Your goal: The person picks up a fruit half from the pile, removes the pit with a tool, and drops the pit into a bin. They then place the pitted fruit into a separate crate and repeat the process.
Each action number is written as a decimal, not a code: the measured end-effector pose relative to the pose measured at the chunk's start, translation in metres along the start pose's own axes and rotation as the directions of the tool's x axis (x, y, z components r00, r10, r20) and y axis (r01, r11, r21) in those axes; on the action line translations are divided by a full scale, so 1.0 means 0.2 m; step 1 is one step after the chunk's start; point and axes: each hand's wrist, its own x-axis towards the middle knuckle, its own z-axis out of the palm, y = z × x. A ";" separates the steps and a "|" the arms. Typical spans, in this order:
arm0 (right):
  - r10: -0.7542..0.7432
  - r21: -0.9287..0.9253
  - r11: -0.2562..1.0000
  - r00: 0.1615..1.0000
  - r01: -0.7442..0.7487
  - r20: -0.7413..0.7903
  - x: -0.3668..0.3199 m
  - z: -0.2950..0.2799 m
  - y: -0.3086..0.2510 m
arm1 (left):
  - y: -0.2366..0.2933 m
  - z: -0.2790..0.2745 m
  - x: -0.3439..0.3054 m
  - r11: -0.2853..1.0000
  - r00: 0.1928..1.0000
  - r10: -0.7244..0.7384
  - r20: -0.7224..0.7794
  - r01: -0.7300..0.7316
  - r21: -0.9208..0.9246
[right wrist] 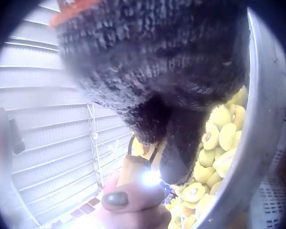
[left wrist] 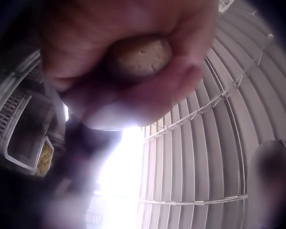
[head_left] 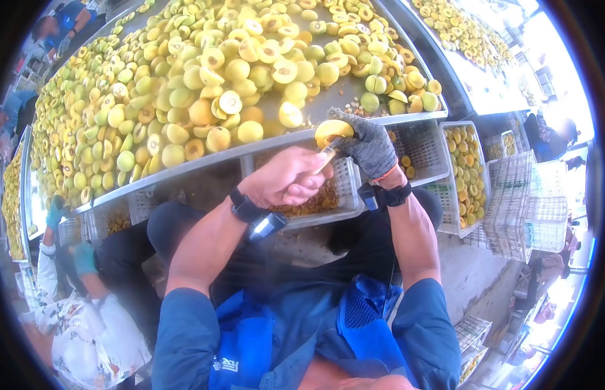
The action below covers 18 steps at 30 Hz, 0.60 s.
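My bare left hand (head_left: 288,177) grips the wooden handle of a pitting tool (head_left: 327,155); the rounded butt of the handle (left wrist: 144,56) pokes out of the fist in the left wrist view. In the right wrist view, a thin metal loop (right wrist: 154,153) sticks out of the handle toward the fruit. My right hand (head_left: 369,148), in a dark grey knitted glove, holds a yellow peach half (head_left: 331,132) with its cut side showing. The tool's tip meets this half near its lower edge. Both hands are just off the front rim of the metal table.
Many peaches, whole and halved (head_left: 205,84), cover the metal table (head_left: 276,118). Below its rim are a white crate with scraps (head_left: 345,195) and another crate filled with peaches (head_left: 465,172). Stacked crates (head_left: 510,201) stand at right. Another person (head_left: 88,325) sits at left.
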 end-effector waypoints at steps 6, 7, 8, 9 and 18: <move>-0.002 0.083 0.997 1.000 0.000 0.022 -0.01 0.00 -0.05 | -0.04 -0.12 0.04 0.980 0.969 0.012 0.245 0.037 -0.196; -0.028 0.052 0.998 0.999 0.025 0.046 -0.01 -0.01 -0.04 | -0.05 -0.12 0.05 0.978 0.963 0.023 0.270 0.034 -0.204; -0.001 0.140 0.990 0.996 -0.011 0.086 -0.01 -0.03 -0.03 | -0.06 -0.14 0.06 0.978 0.952 0.024 0.305 0.041 -0.205; 0.020 0.224 0.973 0.991 -0.048 0.129 -0.02 -0.04 -0.01 | -0.07 -0.15 0.06 0.978 0.941 0.027 0.339 0.045 -0.205; 0.194 0.595 0.781 0.979 -0.189 0.056 -0.03 -0.12 0.07 | -0.07 -0.18 0.06 0.498 0.994 0.089 0.059 -0.096 0.862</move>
